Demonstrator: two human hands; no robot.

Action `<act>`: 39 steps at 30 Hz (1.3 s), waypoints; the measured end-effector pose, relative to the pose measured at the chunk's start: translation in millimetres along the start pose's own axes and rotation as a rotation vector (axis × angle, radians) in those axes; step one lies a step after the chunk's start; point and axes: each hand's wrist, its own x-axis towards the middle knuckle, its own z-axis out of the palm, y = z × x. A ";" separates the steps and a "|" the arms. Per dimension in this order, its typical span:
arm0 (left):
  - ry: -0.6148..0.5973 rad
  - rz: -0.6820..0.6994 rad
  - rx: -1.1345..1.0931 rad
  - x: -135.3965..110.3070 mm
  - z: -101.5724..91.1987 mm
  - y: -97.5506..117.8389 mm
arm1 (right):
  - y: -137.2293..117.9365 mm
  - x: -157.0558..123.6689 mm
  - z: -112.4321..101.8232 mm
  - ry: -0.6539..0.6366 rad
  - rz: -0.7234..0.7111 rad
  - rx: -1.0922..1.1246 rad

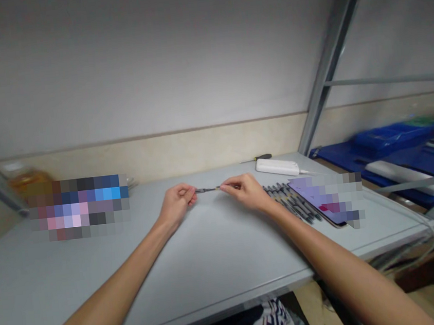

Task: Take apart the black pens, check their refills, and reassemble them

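Both hands meet over the middle of a grey table. My left hand pinches one end of a thin dark pen, fingers closed round it. My right hand grips the other end of the same pen, also closed. The pen lies level between them, a little above the tabletop. Just right of my right hand, several dark pens lie side by side on the table.
A phone lies next to the row of pens. A white power strip and a small screwdriver sit near the wall. Blurred items stand at the back left. Blue trays fill the bench to the right, beyond a metal post.
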 end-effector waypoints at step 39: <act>-0.276 0.317 0.705 -6.6 1.2 -10.9 | -32.9 16.5 -21.2 0.316 0.472 1.621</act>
